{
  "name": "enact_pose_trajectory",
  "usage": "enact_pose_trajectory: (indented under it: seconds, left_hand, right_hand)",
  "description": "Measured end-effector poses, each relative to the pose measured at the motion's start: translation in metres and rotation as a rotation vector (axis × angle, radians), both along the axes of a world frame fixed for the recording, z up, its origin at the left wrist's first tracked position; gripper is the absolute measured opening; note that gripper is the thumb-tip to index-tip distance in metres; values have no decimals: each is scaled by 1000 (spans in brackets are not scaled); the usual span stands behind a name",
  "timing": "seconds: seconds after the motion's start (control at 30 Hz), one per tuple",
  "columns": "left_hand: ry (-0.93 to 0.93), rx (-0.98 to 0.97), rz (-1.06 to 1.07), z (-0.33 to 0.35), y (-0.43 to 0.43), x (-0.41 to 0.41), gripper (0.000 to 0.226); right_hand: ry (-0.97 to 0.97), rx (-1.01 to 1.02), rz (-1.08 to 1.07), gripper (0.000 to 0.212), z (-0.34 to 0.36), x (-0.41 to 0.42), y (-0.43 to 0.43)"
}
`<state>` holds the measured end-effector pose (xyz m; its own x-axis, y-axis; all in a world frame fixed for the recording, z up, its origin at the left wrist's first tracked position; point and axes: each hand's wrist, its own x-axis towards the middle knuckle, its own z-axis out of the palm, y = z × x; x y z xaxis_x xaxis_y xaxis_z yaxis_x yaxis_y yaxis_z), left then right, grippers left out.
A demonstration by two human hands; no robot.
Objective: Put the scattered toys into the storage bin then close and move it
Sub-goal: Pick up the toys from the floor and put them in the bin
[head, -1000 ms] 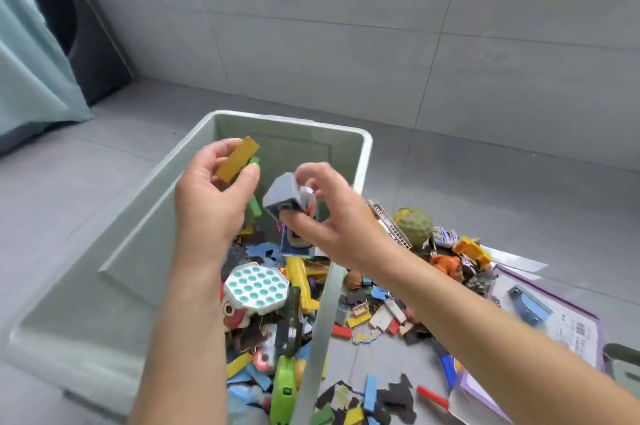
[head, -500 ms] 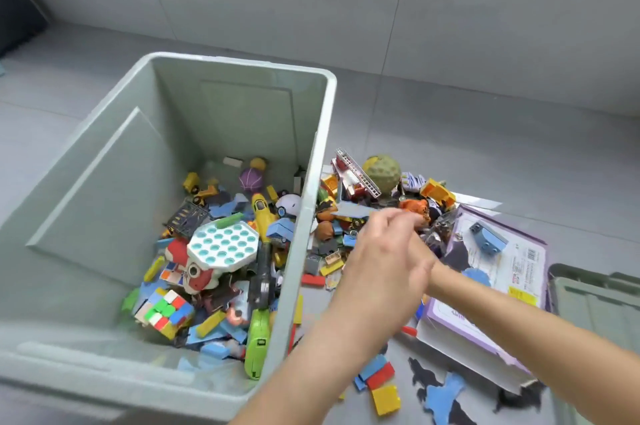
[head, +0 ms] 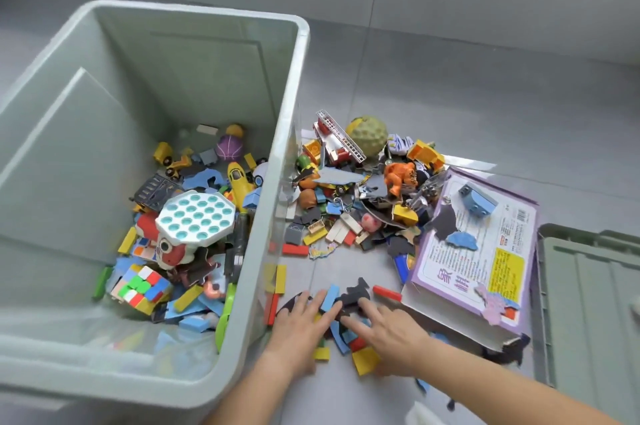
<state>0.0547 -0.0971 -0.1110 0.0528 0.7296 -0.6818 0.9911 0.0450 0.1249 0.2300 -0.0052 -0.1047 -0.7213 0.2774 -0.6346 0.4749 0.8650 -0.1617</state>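
Observation:
A pale green storage bin [head: 291, 85] stands open on the left, partly filled with toys such as a white pop-it board [head: 195, 222] and a colour cube [head: 140, 287]. To its right a pile of scattered toys [head: 356, 202] lies on the floor. My left hand [head: 301, 324] and my right hand [head: 388, 329] rest side by side, fingers spread, flat on small blocks and dark puzzle pieces [head: 351, 296] near the bin's right wall. Neither hand has lifted anything.
A purple book box [head: 485, 251] lies right of the pile with a blue brick [head: 478, 199] on it. The bin's green lid [head: 595, 303] lies at the far right. A green ball [head: 369, 135] and toy fire truck [head: 337, 140] sit at the pile's far side.
Both hands let toys go into the bin, then moved right and down to the floor pieces beside it. The view has tilted down.

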Motion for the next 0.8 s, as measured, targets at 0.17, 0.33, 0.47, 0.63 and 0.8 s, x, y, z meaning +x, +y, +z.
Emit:
enact_pose_trajectory:
  seconds: [0.17, 0.33, 0.47, 0.63, 0.8]
  left_hand:
    - [-42, 171, 68, -1, 27, -7, 82]
    - [96, 169, 236, -6, 41, -7, 103]
    - [14, 164, 329, -9, 37, -10, 90]
    - [-47, 224, 390, -7, 37, -13, 65]
    - [-96, 276, 332, -7, 35, -15, 45]
  right_hand:
    - [73, 60, -146, 91, -8, -16, 14]
    - [63, 155, -145, 107, -2, -34, 36]
    - [41, 111, -109, 87, 2, -41, 38]
    - [38, 57, -120, 72, -2, -38, 28]
    - [24, 69, -89, 71, 0, -30, 28]
